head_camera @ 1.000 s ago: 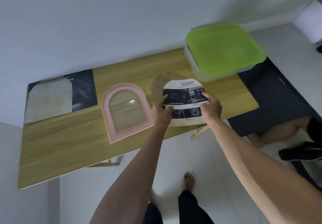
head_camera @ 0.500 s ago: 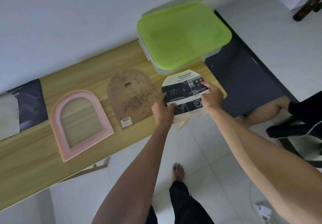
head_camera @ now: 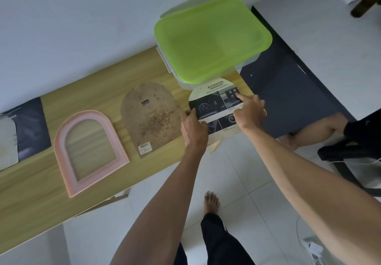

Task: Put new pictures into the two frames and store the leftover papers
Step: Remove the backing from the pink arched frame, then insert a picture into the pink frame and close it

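Wooden table (head_camera: 103, 192) boards run along a pale wall, over a white tiled floor. At the table's right end both hands hold an arch-shaped printed picture (head_camera: 214, 103) headed "ADVANCED". The left hand (head_camera: 193, 128) pinches the picture's left edge, thumb on top and the other fingers underneath. The right hand (head_camera: 250, 112) rests on the picture's right side, forefinger stretched out flat across the print; whether its remaining fingers curl beneath the sheet cannot be told. The picture lies between the two hands, its lower part reaching the table's near edge. Its rounded top lies just before a clear storage box with a green lid (head_camera: 212, 37). Just left of the picture, beside the left hand, lies a brown arch-shaped backing board (head_camera: 150, 118) with a barcode sticker. Further left of the picture lies a pink arched frame (head_camera: 61, 141), flat, the tabletop showing through its opening. Beyond that, at the far left, lie dark papers (head_camera: 31, 126) partly under a pale sheet (head_camera: 7, 141).
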`<action>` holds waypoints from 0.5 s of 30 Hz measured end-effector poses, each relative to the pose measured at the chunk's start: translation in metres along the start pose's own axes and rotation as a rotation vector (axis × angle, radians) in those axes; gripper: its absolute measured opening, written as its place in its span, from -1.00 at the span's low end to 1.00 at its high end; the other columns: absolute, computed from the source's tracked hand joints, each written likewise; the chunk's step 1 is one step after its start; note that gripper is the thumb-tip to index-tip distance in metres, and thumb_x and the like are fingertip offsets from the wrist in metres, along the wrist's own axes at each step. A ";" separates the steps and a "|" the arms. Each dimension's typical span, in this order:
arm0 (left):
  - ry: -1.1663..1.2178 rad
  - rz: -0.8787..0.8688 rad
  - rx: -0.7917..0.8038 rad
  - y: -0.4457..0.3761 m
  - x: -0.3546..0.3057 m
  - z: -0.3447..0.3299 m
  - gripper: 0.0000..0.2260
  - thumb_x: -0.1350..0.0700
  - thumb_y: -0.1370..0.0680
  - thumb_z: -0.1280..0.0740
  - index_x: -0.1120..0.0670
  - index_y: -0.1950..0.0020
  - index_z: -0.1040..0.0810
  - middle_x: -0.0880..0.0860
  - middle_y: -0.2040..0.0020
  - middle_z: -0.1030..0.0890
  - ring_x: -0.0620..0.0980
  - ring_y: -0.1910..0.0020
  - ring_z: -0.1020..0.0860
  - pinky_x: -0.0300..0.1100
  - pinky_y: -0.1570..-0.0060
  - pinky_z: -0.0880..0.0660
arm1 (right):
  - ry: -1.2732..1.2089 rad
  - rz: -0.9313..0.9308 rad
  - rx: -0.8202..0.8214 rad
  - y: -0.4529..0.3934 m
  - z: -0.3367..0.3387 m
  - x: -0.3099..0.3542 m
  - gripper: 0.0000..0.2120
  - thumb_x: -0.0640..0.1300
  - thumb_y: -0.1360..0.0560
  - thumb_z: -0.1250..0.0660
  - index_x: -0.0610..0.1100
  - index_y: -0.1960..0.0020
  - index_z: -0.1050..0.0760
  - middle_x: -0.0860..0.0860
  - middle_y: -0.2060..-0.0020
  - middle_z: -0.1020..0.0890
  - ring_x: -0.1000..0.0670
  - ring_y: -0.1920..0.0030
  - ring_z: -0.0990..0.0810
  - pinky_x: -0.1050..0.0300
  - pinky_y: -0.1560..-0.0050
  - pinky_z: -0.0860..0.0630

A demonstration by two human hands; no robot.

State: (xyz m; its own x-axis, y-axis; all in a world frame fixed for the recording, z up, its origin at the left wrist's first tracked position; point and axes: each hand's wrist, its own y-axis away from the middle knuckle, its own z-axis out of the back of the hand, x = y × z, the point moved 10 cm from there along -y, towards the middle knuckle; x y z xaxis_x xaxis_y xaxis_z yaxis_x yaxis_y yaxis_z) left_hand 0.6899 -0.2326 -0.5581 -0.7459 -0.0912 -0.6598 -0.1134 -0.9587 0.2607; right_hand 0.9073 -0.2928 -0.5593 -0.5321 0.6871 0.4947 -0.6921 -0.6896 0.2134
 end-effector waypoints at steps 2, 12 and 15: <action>-0.047 -0.024 0.010 -0.001 -0.001 0.000 -0.70 0.29 -0.48 -0.38 0.16 -0.21 -0.56 0.11 -0.19 -0.45 0.12 -0.04 -0.51 -0.08 -0.06 -0.50 | 0.021 -0.010 0.014 0.001 0.000 0.002 -0.41 -0.30 -0.47 -0.32 0.08 -0.45 -0.47 -0.04 -0.31 -0.45 -0.17 -0.32 -0.35 -0.23 -0.32 -0.33; 0.057 -0.084 -0.104 -0.004 0.021 0.059 -0.68 0.13 -0.54 -0.40 0.14 -0.29 -0.60 0.08 -0.24 -0.51 0.06 -0.11 -0.54 -0.18 0.02 -0.43 | -0.007 0.070 -0.042 0.034 -0.007 0.067 -0.60 -0.25 -0.53 -0.31 -0.01 -0.34 -0.55 -0.09 -0.31 -0.50 -0.17 -0.36 -0.38 -0.21 -0.29 -0.45; 0.082 -0.055 -0.174 -0.012 0.053 0.107 -0.70 0.12 -0.53 -0.39 0.09 -0.26 -0.62 0.06 -0.25 -0.53 0.07 -0.15 -0.54 -0.21 0.08 -0.38 | -0.013 0.127 -0.031 0.055 -0.028 0.109 -0.62 -0.25 -0.52 -0.32 -0.02 -0.29 -0.59 -0.12 -0.23 -0.55 -0.18 -0.29 -0.47 -0.15 -0.18 -0.55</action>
State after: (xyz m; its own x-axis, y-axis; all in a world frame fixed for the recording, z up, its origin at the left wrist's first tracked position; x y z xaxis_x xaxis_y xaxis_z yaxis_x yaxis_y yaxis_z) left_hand 0.5814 -0.1974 -0.5210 -0.6847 -0.0518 -0.7270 -0.0323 -0.9943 0.1013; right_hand 0.7972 -0.2493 -0.5172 -0.6103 0.5916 0.5269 -0.6343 -0.7633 0.1224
